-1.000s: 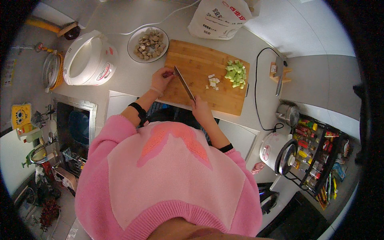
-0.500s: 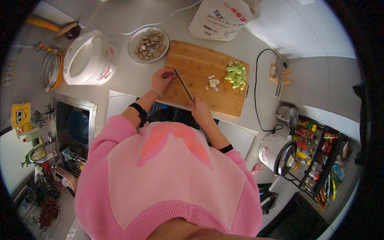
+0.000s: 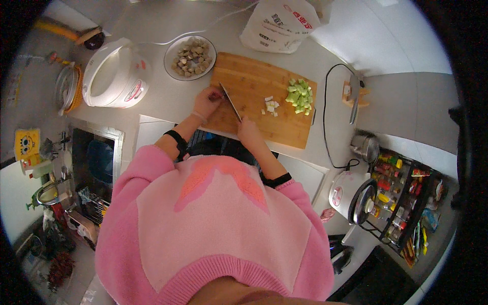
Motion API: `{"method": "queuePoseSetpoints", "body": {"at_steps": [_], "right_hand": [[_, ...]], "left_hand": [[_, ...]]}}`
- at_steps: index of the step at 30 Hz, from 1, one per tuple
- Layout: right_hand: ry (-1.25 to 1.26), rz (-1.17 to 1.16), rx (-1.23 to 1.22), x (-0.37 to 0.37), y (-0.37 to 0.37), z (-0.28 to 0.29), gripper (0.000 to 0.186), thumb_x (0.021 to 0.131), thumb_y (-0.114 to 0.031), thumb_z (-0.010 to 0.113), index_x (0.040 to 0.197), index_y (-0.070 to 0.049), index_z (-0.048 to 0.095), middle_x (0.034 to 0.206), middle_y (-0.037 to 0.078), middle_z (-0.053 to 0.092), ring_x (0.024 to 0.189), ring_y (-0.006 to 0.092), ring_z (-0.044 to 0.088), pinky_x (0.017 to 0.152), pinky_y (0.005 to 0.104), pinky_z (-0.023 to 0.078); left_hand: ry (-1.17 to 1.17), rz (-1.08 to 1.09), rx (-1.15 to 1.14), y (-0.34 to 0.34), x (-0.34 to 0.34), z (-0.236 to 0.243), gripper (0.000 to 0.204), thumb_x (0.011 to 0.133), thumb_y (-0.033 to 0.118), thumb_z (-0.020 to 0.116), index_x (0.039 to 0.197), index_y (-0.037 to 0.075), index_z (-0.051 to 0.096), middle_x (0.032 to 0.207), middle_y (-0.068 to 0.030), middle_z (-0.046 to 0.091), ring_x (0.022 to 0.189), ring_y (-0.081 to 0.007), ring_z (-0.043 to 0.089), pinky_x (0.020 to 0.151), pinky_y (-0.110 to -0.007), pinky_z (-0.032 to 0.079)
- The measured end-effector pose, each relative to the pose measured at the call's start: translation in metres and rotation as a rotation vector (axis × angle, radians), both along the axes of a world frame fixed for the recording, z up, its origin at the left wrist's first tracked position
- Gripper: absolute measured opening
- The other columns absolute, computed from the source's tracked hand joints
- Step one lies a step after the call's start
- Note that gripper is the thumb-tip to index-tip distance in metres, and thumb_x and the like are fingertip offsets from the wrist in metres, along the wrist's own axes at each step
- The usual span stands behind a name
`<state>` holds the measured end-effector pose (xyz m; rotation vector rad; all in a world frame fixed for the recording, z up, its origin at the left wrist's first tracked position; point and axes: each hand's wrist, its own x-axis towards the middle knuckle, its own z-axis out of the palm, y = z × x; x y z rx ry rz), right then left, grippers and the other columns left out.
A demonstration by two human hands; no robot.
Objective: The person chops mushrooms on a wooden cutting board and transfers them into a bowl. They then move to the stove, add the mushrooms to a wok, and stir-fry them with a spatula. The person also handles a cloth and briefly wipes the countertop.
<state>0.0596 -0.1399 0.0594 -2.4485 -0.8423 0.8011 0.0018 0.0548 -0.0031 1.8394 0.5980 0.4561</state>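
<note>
A wooden cutting board [image 3: 264, 124] lies on the grey counter. My right hand [image 3: 250, 133] grips the handle of a knife [image 3: 230, 101] whose blade points away across the board. My left hand [image 3: 207, 100] rests at the board's left edge with its fingertips by the blade's tip, on something small that I cannot make out. A pile of green diced pieces [image 3: 300, 95] and a few pale diced pieces [image 3: 272, 105] lie on the board's right part.
A white plate of brown chunks [image 3: 190, 57] stands behind the board, a white rice cooker [image 3: 114, 75] to its left, a white bag [image 3: 279, 24] at the back. A sink [image 3: 96, 157] is at left; a second cooker [image 3: 351, 195] and a rack of bottles [image 3: 406, 198] at right.
My hands and the knife have stayed at the board's left part; the blade has shifted only slightly.
</note>
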Motion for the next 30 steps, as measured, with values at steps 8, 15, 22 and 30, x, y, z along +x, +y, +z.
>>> {"method": "queuePoseSetpoints", "body": {"at_steps": [8, 15, 22, 30], "right_hand": [[-0.002, -0.009, 0.163, -0.004, -0.018, 0.016, 0.023, 0.092, -0.018, 0.052, 0.101, 0.004, 0.053, 0.086, 0.03, 0.062, 0.081, 0.0486, 0.06, 0.069, 0.0533, 0.047], [-0.024, -0.147, 0.121, -0.003, -0.021, 0.023, 0.024, 0.094, -0.019, 0.051, 0.106, 0.001, 0.054, 0.087, 0.029, 0.062, 0.083, 0.0478, 0.06, 0.069, 0.0504, 0.048], [-0.093, -0.219, 0.252, 0.004, -0.035, 0.018, 0.026, 0.094, -0.024, 0.051, 0.099, 0.001, 0.052, 0.078, 0.029, 0.062, 0.074, 0.0473, 0.06, 0.062, 0.055, 0.045], [-0.094, -0.205, 0.24, 0.007, -0.036, 0.026, 0.024, 0.094, -0.021, 0.051, 0.1, 0.002, 0.052, 0.078, 0.029, 0.062, 0.074, 0.0474, 0.06, 0.062, 0.0548, 0.046]], "left_hand": [[0.053, -0.006, -0.013, -0.001, 0.001, 0.015, 0.024, 0.076, 0.005, 0.07, 0.098, 0.004, 0.06, 0.092, -0.0101, 0.062, 0.079, -0.0218, 0.061, 0.071, -0.032, 0.051], [0.172, -0.288, 0.411, 0.009, 0.016, 0.011, 0.036, 0.081, 0.021, 0.071, 0.113, 0.01, 0.059, 0.115, -0.0125, 0.055, 0.099, -0.0316, 0.058, 0.084, -0.039, 0.049], [0.132, 0.035, 0.466, 0.033, 0.031, 0.027, 0.024, 0.083, 0.016, 0.065, 0.106, 0.011, 0.063, 0.103, -0.0152, 0.062, 0.094, -0.0354, 0.058, 0.081, -0.044, 0.048], [0.282, 0.073, 0.522, 0.174, 0.042, -0.004, 0.038, 0.082, 0.025, 0.065, 0.118, 0.016, 0.06, 0.114, -0.0113, 0.061, 0.107, -0.0326, 0.056, 0.09, -0.042, 0.047]]}}
